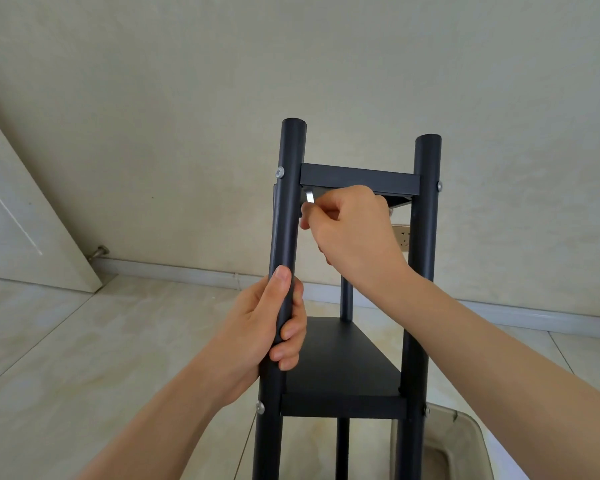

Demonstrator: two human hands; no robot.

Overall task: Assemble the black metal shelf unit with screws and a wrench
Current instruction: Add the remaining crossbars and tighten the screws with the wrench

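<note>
The black metal shelf unit stands upright before me, with a left pole [288,209], a right pole [421,271] and a thinner back pole [346,299]. My left hand [274,323] grips the left pole midway between the top shelf [359,180] and the lower shelf [340,372]. Just under the top shelf, beside the left pole, my right hand [354,226] pinches a small silver wrench [309,196]. Silver screw heads [280,172] show on the outer sides of both front poles at each shelf.
A beige wall with a power socket [401,235] is behind the unit. A door [21,216] with a doorstop [99,252] stands at the left. The floor is pale tile. A beige plastic tub [465,441] sits at the lower right.
</note>
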